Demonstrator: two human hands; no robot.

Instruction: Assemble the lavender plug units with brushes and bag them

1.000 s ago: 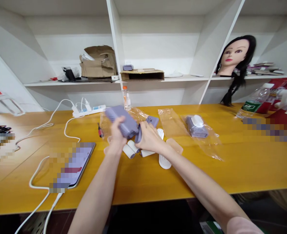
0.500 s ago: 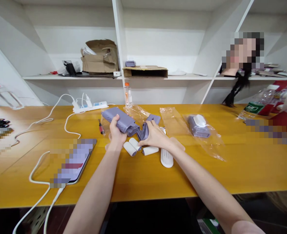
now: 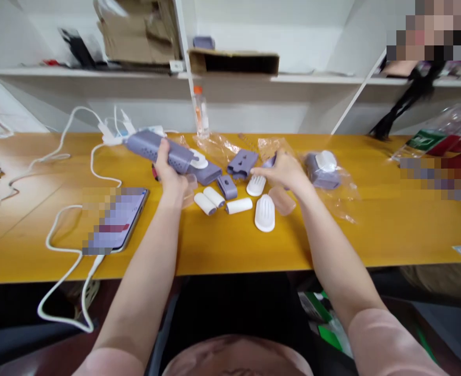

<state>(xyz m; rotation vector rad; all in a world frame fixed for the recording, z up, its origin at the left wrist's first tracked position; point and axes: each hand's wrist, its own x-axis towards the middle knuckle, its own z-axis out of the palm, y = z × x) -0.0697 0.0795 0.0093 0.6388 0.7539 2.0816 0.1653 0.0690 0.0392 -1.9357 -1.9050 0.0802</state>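
Observation:
My left hand (image 3: 166, 168) is closed round a long purple housing with small holes (image 3: 148, 146), held tilted above the table. My right hand (image 3: 281, 169) is at a small purple part (image 3: 269, 162), its fingers curled over it and mostly covering it. Between the hands lie a purple piece with cut-outs (image 3: 242, 163) and a small purple block (image 3: 227, 187). Nearer me are white rollers (image 3: 239, 206) and a white ribbed oval piece (image 3: 265, 213). Another ribbed white piece (image 3: 256, 185) lies just below my right fingers.
A phone (image 3: 116, 219) with white cables lies at the left. A bagged purple part with a white top (image 3: 324, 169) is at the right. Behind stand an orange-capped bottle (image 3: 200, 112) and shelves with cardboard boxes (image 3: 234, 62).
The view has tilted down. My hands have moved apart; the purple part that was in my right hand lies on the table, and my right hand has reached rightward to another one.

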